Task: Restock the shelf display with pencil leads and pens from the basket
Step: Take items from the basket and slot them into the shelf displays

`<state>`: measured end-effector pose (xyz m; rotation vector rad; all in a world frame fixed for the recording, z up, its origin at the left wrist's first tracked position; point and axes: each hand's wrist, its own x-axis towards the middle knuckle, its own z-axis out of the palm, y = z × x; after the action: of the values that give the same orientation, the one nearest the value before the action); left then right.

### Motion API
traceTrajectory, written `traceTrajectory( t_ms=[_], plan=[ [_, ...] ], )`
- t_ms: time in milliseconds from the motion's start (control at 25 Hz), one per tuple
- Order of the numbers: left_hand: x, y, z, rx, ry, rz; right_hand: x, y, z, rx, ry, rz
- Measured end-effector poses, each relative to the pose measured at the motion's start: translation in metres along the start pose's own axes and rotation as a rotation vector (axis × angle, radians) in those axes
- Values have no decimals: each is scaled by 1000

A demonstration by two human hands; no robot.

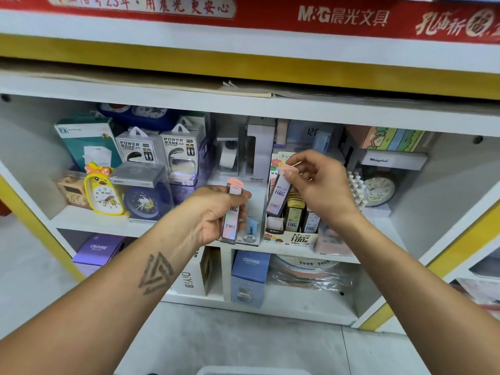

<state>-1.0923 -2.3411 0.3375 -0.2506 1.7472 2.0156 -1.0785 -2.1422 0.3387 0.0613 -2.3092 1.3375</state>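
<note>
My left hand (216, 212) grips a slim pencil lead case (232, 212) with a pink cap, held upright in front of the middle shelf. My right hand (319, 182) pinches the top of a second pink-capped lead case (278, 194), tilted over the lead display box (290, 236). That box stands on the shelf and holds several lead cases in rows, some yellow-topped. Only a white rim (251, 370) at the bottom edge of the view shows, perhaps the basket.
White shelf (162, 228) with yellow trim. Left of the display stand clocks (104, 190), power bank packs (138, 147) and a tape dispenser (228, 158). Right of it are white pens (357, 190) and a round clock (378, 189). CRUHRE boxes (250, 277) sit on the shelf below.
</note>
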Motion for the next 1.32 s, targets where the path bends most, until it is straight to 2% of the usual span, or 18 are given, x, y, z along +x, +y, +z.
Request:
traceTrajectory(
  t_ms=[120,280,400,440,520,600,640,760,840,920,960,1040,1160,1320],
  plan=[
    [0,1,-2,3,-26,-59,-5,8,3,-322,-30,-201],
    [-2,1,1,9,-47,-69,-7,19,9,-491,-89,-307],
    [-2,0,3,63,-72,-9,-6,21,9,-566,-88,-320],
    [-2,0,4,83,-77,14,-6,20,9,-534,-73,-301],
    [-4,-2,7,97,-93,36,-5,12,10,-314,-91,-162],
    [-7,-4,11,88,-127,45,-6,1,13,-1,-206,62],
    [-8,-5,13,78,-146,51,-8,-2,14,79,-260,129],
    [-3,-8,18,80,-126,86,-10,-7,11,122,-291,160],
    [9,-12,16,309,21,173,-7,-6,3,106,-198,114],
    [19,-17,13,651,152,292,-3,-2,-7,-92,-101,-2],
    [21,-20,12,791,162,347,-2,0,-10,-212,-81,-65],
    [17,-24,13,1047,87,457,-6,2,-11,-387,-75,-185],
    [10,-33,15,1355,-105,635,-11,7,-4,-541,-48,-348],
    [8,-48,14,1596,-227,673,-13,14,4,-631,-108,-434]
  ],
)
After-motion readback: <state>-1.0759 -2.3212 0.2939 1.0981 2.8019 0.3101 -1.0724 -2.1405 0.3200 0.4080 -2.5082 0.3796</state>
